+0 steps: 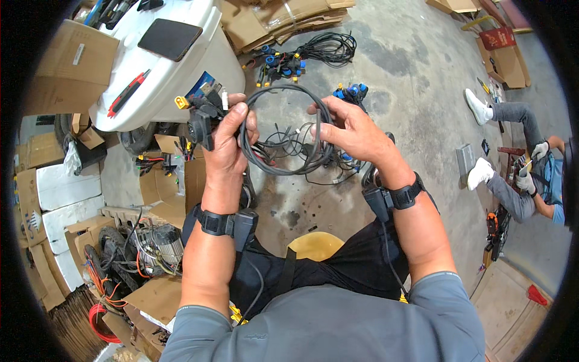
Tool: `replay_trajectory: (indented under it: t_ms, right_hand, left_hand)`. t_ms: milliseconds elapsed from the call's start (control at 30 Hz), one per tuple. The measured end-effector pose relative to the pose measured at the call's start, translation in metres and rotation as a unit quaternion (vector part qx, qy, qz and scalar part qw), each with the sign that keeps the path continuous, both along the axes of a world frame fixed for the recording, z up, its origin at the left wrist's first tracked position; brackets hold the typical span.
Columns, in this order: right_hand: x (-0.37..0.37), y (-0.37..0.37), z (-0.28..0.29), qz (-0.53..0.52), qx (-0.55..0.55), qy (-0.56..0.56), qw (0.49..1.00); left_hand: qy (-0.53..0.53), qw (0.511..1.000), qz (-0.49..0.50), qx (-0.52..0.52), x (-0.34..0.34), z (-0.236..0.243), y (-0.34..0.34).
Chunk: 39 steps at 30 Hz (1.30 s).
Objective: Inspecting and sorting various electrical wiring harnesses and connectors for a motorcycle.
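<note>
A black cable (288,87) is looped into a round coil held up between my two hands. My left hand (231,134) is closed around the coil's left side. Black plugs (201,128) and a yellow connector (181,102) stick out beside that hand, on its left. My right hand (356,131) grips the coil's right side, thumb against the strands and fingers partly behind them. Through and below the ring, more loose thin wires (289,139) show on the floor. A black strap with a small box sits on each of my wrists.
A white tub (145,72) at the left bears a tablet (170,39) and a red-black pen-like tool (128,93). Bundled cables with blue and yellow connectors (280,63) lie ahead. Cardboard boxes and a motor (161,246) crowd the left. Another person in gloves (526,181) sits at the right.
</note>
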State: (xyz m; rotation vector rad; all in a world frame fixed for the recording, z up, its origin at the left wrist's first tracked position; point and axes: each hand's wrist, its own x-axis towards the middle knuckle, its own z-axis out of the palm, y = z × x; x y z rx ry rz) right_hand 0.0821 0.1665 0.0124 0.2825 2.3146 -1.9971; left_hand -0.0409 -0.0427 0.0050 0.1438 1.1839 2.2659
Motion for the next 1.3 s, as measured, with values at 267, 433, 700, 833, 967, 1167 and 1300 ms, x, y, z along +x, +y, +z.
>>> replay_trajectory:
  t_ms: [267,433,700,833,967,1167,1300]
  right_hand:
    - [-0.001,0.015,0.001,-0.029,0.056,0.007,0.998]
    - [0.008,0.030,0.008,-0.050,0.062,-0.034,0.996]
    - [0.015,0.028,0.018,0.022,-0.025,-0.100,0.994]
    - [0.015,0.022,0.018,0.094,-0.060,-0.119,0.987]
    - [0.019,0.016,0.027,0.123,-0.166,-0.093,0.974]
    - [0.030,0.015,0.030,0.127,-0.155,-0.087,0.976]
    - [0.034,0.015,0.039,0.124,-0.128,-0.029,0.984]
  left_hand:
    - [0.019,0.996,0.081,-0.002,-0.018,-0.001,-0.014]
    - [0.033,0.983,0.177,-0.046,-0.026,0.000,-0.014]
    - [0.109,0.922,0.345,-0.134,-0.034,-0.010,-0.018]
    - [0.151,0.909,0.355,-0.161,-0.033,-0.008,-0.017]
    - [0.162,0.898,0.369,-0.177,-0.030,-0.007,-0.016]
    - [0.162,0.892,0.382,-0.180,-0.033,-0.005,-0.016]
    - [0.201,0.874,0.394,-0.202,-0.030,-0.006,-0.013]
